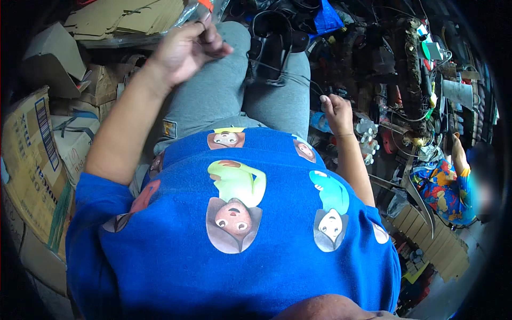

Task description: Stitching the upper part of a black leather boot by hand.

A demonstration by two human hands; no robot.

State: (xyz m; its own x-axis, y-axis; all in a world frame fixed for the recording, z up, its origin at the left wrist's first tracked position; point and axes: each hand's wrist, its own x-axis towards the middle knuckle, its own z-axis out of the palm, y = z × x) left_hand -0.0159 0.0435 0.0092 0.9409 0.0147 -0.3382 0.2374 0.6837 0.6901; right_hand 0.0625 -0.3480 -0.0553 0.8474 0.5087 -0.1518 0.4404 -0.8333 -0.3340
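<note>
A dark shoe or sandal [269, 73] with an open top rests between my knees, over the grey trousers [208, 80]. A thin dark thread [298, 76] runs across it toward my right hand [338, 113], whose thumb and fingers are closed on the thread's end. My left hand [186, 50] is raised over my left thigh, slightly blurred, with its fingers curled. What those fingers hold, if anything, I cannot make out. Just above them, an orange object [206, 5] is cut off by the picture's top edge. Neither hand touches the shoe.
Flattened cardboard [125, 17] and plastic wrap lie at the far left, with cardboard boxes [32, 154] below. Clear plastic bottles [367, 136] stand beside my right hand. Tools and clutter crowd the right side, near another person in colourful clothing [445, 186]. A blue plastic bag [327, 18] lies ahead.
</note>
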